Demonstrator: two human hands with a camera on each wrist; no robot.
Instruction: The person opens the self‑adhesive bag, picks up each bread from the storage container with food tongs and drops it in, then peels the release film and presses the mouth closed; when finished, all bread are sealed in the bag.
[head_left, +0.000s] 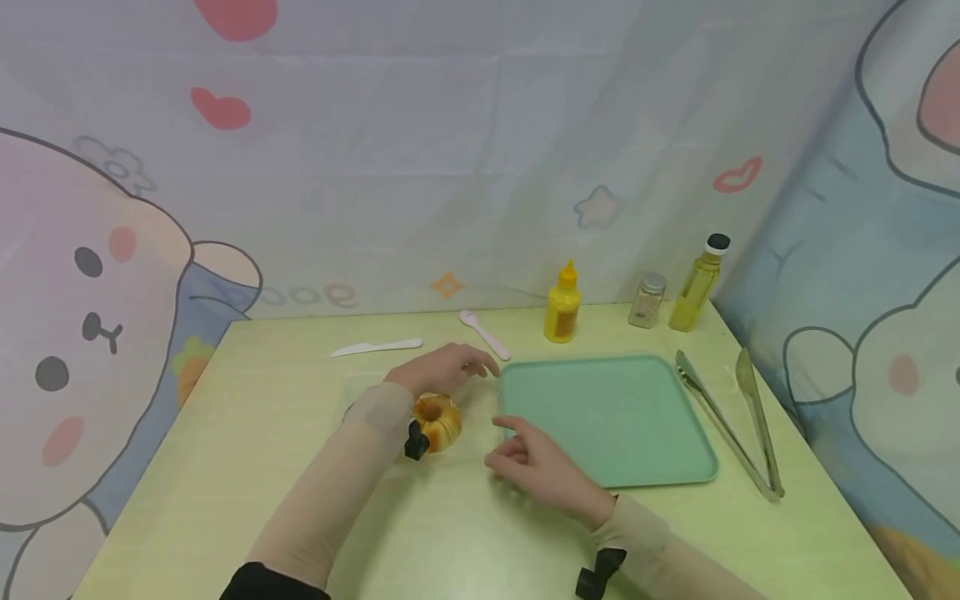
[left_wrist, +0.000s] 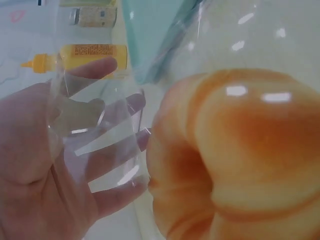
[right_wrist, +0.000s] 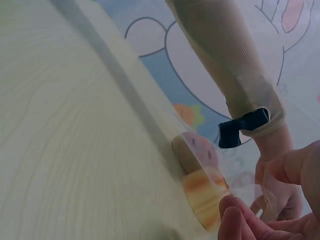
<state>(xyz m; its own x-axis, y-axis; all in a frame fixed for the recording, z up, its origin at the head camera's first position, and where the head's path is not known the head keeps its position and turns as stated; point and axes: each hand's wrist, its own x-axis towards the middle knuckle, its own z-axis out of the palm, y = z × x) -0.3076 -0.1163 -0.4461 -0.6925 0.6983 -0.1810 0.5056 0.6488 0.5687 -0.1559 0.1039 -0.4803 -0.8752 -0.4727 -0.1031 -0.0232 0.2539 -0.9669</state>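
Observation:
A ring-shaped bread (head_left: 438,422) with a golden-brown fluted crust lies on the table under my left wrist. Clear plastic film, seemingly a bag (left_wrist: 220,45), surrounds it. My left hand (head_left: 450,367) reaches over the bread with fingers spread and relaxed; the left wrist view shows it through the film. To the right of the bread, my right hand (head_left: 543,467) has its index finger extended. Its thumb and a curled finger come together at the film's edge in the right wrist view and appear to pinch it. Glare and transparency hide the film's outline.
A green tray (head_left: 607,421) lies right of the bread, with metal tongs (head_left: 731,433) beyond it. Behind stand a yellow squeeze bottle (head_left: 562,310), a small jar (head_left: 647,302) and an oil bottle (head_left: 697,287). A white knife (head_left: 375,347) and pink spoon (head_left: 486,336) lie near the back edge.

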